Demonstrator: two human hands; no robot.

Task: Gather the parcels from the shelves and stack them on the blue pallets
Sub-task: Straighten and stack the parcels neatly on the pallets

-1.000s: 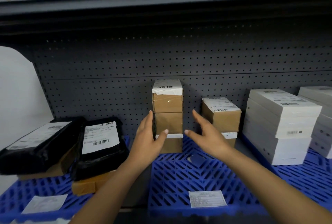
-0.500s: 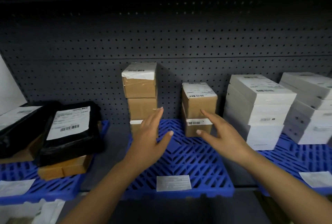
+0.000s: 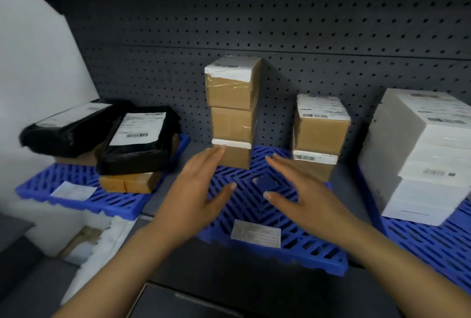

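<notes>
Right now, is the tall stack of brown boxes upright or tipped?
Upright: the tall stack of brown boxes stands three high on the blue pallet, sides roughly aligned.

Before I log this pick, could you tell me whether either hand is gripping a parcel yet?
No, the left hand and right hand are both open, empty, above the blue pallet.

Front of the middle pallet (image 3: 300, 246) is bare, my hands fit there. Three-high brown stack (image 3: 233, 113) blocks the back left, two-high stack (image 3: 318, 136) the back right; the gap between them is open to the pegboard (image 3: 331, 37). White boxes (image 3: 423, 154) wall off the right, black bags (image 3: 137, 144) the left.
</notes>
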